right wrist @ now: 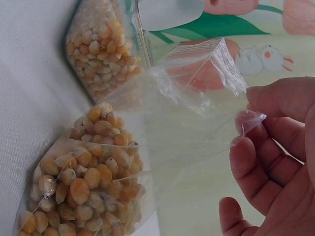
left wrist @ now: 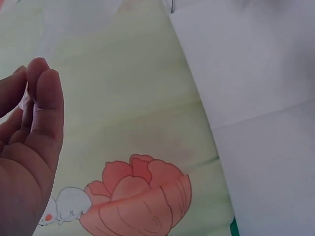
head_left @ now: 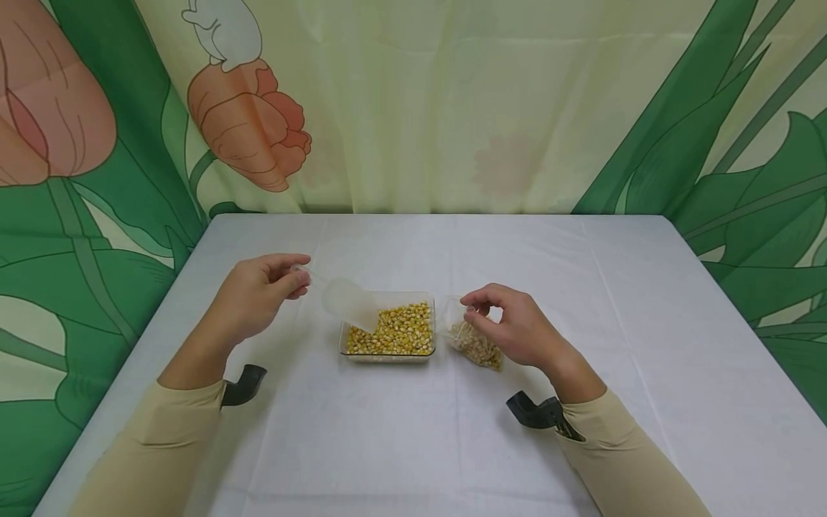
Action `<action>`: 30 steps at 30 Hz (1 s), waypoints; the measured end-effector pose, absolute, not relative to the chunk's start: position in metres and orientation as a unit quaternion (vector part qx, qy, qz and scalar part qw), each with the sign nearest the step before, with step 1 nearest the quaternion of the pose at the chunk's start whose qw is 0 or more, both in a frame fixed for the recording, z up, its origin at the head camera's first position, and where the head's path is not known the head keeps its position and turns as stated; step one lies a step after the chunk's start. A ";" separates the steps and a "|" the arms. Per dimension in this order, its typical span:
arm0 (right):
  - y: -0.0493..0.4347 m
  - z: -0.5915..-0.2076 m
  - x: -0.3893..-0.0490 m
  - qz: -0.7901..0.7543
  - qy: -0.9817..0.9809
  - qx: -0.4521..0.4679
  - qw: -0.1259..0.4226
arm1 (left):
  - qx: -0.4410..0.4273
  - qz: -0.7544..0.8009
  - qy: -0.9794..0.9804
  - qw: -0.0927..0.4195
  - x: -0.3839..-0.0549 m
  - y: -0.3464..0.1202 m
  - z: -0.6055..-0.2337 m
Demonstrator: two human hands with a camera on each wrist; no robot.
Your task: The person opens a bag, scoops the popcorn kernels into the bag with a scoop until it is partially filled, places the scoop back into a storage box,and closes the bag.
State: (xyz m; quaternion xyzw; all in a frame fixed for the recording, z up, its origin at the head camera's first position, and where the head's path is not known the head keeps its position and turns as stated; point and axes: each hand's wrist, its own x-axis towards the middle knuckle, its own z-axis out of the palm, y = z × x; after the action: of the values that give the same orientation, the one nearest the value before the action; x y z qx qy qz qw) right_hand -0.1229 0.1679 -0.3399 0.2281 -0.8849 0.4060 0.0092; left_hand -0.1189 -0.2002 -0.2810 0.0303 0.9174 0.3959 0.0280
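Note:
A translucent scoop (head_left: pixel 345 301) is held by its handle between the thumb and fingers of my left hand (head_left: pixel 261 293). Its bowl hangs over the left part of a clear rectangular container (head_left: pixel 388 359) filled with yellow corn kernels (head_left: pixel 410 327). To the right of the container, a clear plastic bag (right wrist: pixel 184 110) with corn kernels in its bottom rests on the table. Thumb and fingertips of my right hand (head_left: pixel 517 323) pinch the bag's upper edge, pulling the film upward. In the left wrist view the scoop (left wrist: pixel 81 14) appears only faintly at the top.
A white cloth (head_left: pixel 400 445) covers the table under the container and bag. Behind the table's far edge hangs a curtain (head_left: pixel 413 108) printed with flowers, leaves and a rabbit. Black mounts (head_left: pixel 244 385) stick out at both sleeve cuffs.

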 end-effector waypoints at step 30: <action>0.168 -0.339 -0.122 0.403 -0.887 0.225 0.003 | 0.091 0.301 0.948 0.042 -0.127 -0.183 -0.282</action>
State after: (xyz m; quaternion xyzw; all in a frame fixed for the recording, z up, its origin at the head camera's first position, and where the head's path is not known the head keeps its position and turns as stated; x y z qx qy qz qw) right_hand -0.1222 0.1677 -0.3392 0.2247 -0.8872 0.4029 0.0027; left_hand -0.1272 -0.1832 -0.2821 0.0906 0.9482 0.3015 0.0424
